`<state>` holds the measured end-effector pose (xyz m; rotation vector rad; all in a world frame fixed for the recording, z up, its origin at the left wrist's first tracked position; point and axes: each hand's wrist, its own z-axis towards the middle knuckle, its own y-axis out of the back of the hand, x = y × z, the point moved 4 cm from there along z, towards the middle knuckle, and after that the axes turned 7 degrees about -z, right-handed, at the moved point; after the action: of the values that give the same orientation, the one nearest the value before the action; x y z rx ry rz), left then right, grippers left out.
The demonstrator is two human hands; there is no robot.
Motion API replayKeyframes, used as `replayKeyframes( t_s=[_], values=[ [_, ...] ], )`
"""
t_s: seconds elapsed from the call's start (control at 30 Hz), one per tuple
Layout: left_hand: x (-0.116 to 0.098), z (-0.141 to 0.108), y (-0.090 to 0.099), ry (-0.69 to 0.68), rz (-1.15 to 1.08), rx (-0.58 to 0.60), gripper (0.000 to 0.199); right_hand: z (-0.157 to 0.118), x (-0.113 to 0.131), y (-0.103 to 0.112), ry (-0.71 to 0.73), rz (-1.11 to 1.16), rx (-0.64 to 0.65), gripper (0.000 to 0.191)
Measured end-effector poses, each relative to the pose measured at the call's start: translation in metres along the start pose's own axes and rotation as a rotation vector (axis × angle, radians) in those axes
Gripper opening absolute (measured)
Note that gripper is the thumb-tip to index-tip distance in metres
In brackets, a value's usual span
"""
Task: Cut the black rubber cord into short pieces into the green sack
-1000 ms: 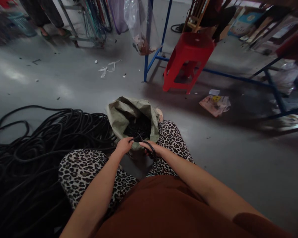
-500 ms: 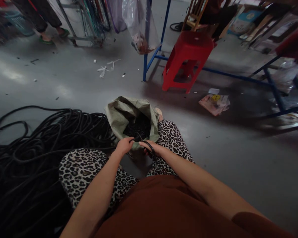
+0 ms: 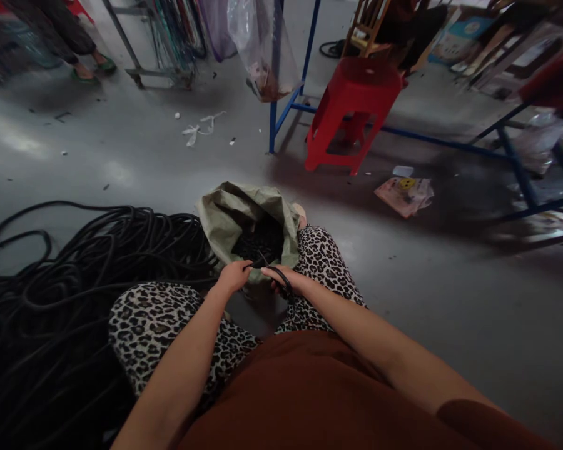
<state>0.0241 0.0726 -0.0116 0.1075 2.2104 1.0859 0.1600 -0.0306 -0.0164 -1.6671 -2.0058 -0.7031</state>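
Left hand (image 3: 234,277) pinches black rope (image 3: 257,265). Right hand (image 3: 296,279) grips scissors (image 3: 285,278). Both close together, near edge of bag (image 3: 216,228). Rope pile (image 3: 122,244) left.

Sack (image 3: 216,215) drab green, bits (image 3: 258,242) inside black. Left of sack: black cord (image 3: 122,244). Right of sack: leopard-print trouser leg (image 3: 328,265). Beyond sack: red stool (image 3: 356,92).

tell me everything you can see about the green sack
The sack is dull pale green and creased, looking like woven plastic. It stands in front of the person, its mouth open upward, its rim floppy and uneven. Black pieces lie inside, in shadow. Heaped black cord lies to its left, a patterned trouser leg to its right. The left hand and right hand are at its near rim; whether they touch it is unclear.
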Motion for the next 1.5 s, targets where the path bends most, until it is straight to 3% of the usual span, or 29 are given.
replayKeyframes(
  t_s=[0.53, 0.7, 1.0, 1.5],
  values=[
    [0.002, 0.001, -0.003, -0.006, -0.021, 0.004, 0.039, 0.002, 0.000, 0.002, -0.041, -0.010, -0.089, 0.041],
    [0.005, -0.002, -0.001, 0.029, 0.008, 0.055, 0.038, 0.006, -0.005, 0.004, -0.075, -0.002, -0.131, 0.039],
    [0.010, 0.001, -0.005, 0.061, 0.016, 0.082, 0.034, 0.009, -0.008, 0.003, -0.039, -0.038, -0.148, 0.031],
    [0.013, 0.002, -0.005, 0.054, 0.064, 0.074, 0.035, 0.014, -0.010, 0.008, 0.020, -0.163, -0.192, 0.035]
  ],
)
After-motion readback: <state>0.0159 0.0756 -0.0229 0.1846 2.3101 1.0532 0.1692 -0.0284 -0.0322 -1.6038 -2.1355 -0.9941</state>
